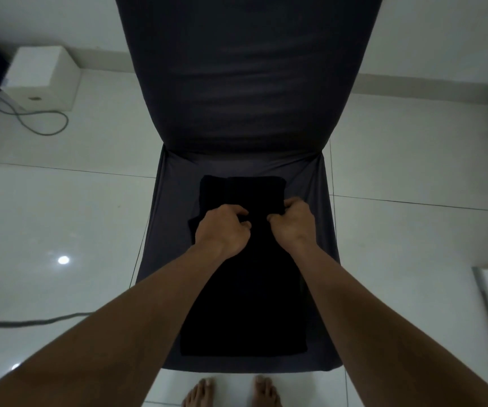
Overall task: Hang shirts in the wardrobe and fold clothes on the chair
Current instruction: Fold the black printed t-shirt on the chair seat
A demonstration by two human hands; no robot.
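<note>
A black garment (245,304) lies in a long folded strip down the seat of a chair (319,201) with a dark grey cover. Its far end is doubled over near the backrest. My left hand (222,227) grips the cloth at mid-seat with its fingers curled into it. My right hand (291,221) pinches the garment's right edge beside it, fingers curled round the fold. Both hands sit close together, knuckles up. No wardrobe or hanger is in view.
The chair's tall backrest (245,69) rises ahead. A white box (41,74) and a grey cable (45,124) lie on the tiled floor at the far left. Another cable (31,321) crosses the floor at left. My bare feet (231,392) stand at the seat's front edge.
</note>
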